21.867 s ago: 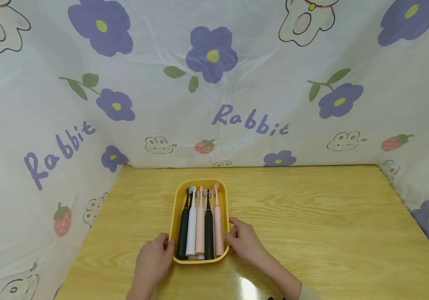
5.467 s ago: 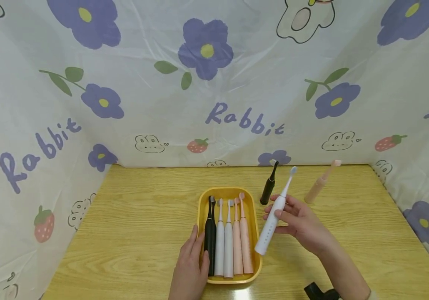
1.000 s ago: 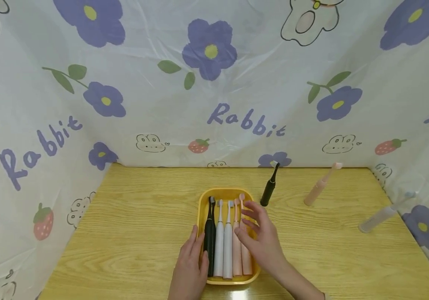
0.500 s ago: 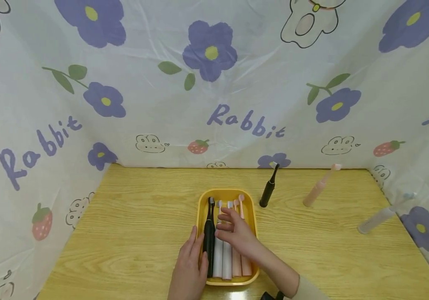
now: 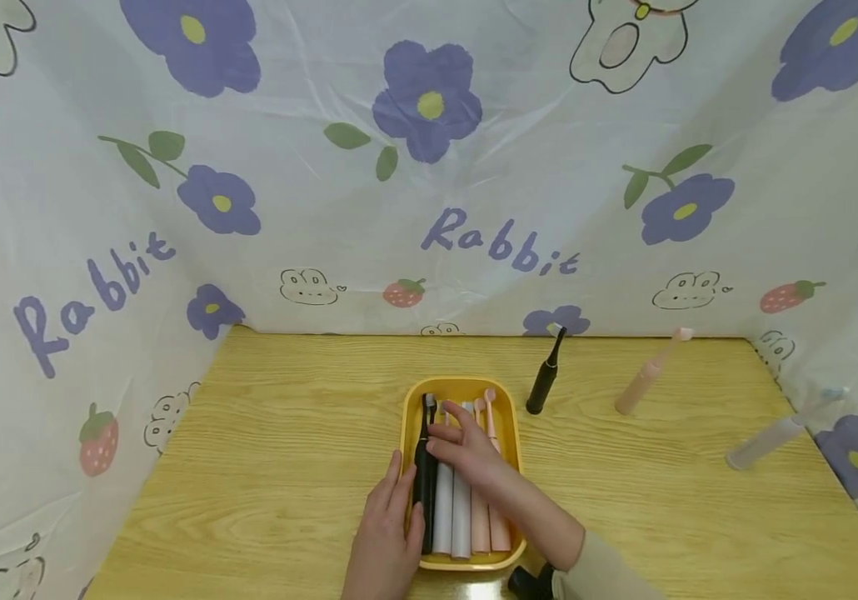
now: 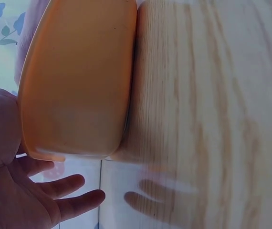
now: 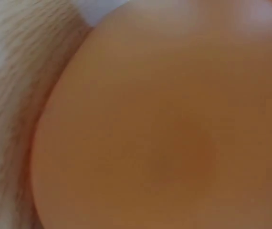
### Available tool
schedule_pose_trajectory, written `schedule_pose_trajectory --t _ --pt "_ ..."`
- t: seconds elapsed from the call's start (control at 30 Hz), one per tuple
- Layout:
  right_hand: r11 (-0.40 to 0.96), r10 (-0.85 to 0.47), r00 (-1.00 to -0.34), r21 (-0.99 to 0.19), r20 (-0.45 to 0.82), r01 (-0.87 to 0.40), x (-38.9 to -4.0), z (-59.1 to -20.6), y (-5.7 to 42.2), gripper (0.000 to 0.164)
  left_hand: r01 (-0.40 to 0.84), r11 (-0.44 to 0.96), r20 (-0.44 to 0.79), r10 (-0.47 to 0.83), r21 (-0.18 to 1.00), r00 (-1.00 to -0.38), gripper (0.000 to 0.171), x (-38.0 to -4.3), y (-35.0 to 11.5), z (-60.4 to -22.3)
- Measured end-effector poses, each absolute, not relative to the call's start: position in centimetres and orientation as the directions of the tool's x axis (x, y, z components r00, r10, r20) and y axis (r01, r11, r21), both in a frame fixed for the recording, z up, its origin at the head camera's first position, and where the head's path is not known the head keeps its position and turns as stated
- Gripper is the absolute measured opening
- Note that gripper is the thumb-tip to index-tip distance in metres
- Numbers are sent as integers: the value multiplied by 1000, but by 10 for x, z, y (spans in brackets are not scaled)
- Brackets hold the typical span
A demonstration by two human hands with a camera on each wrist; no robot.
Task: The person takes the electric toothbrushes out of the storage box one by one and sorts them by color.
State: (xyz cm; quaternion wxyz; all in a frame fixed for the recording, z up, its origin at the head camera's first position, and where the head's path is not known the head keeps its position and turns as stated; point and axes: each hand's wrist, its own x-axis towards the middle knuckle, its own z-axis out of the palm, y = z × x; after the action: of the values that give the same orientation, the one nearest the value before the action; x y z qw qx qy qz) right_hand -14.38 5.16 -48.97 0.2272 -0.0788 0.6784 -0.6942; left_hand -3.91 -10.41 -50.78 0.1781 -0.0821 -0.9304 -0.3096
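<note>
Electric toothbrushes lie side by side in a yellow tray (image 5: 516, 492): black toothbrushes (image 5: 421, 492) on the left, white toothbrushes (image 5: 461, 521) in the middle, pink toothbrushes (image 5: 500, 533) on the right. My left hand (image 5: 386, 525) rests at the tray's left rim, fingers extended, thumb over the inside. The left wrist view has that hand (image 6: 24, 191) beside the tray's outer wall (image 6: 78, 86), several fingers straight and free. My right hand (image 5: 474, 454) reaches over the tray with fingers spread and bent, fingertips beside the black toothbrushes' necks, covering the white and pink necks. The tray wall (image 7: 150, 119) fills the right wrist view, blurred.
Three toothbrushes stand upright on the wooden table (image 5: 286, 417): a black one (image 5: 545, 379) behind the tray, a pink one (image 5: 641, 383) further right, a white one (image 5: 770, 437) at far right. A patterned cloth (image 5: 309, 208) encloses the back and sides.
The white toothbrush held 5.5 seconds ago now stands at far right. Over the last second my right hand has moved left across the tray, from the pink toothbrushes to the black ones. The left hand stays.
</note>
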Motion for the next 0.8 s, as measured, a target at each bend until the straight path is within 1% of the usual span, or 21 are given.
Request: schedule_pose_trajectory --t 0.17,0.27,0.5,0.67,0.8 --pt "-86 -463 -857 -950 -228 300 -148 -490 50 74 244 790 354 37 562 -934 47 -39 -105 -506" --pt "-111 -497 -832 -934 -244 340 -148 -490 49 69 230 789 336 32 570 -941 47 -38 -105 -506" --pt "-92 -591 -765 -921 -255 378 -144 -492 52 52 197 784 301 14 588 -953 47 -38 -105 -508" --pt "-63 -631 -732 -923 -258 379 -138 -492 56 53 197 783 306 9 591 -952 47 -38 -106 -510" --pt "-20 -624 -738 -939 -256 343 -133 -487 61 56 198 788 304 14 584 -952 45 -38 -106 -511"
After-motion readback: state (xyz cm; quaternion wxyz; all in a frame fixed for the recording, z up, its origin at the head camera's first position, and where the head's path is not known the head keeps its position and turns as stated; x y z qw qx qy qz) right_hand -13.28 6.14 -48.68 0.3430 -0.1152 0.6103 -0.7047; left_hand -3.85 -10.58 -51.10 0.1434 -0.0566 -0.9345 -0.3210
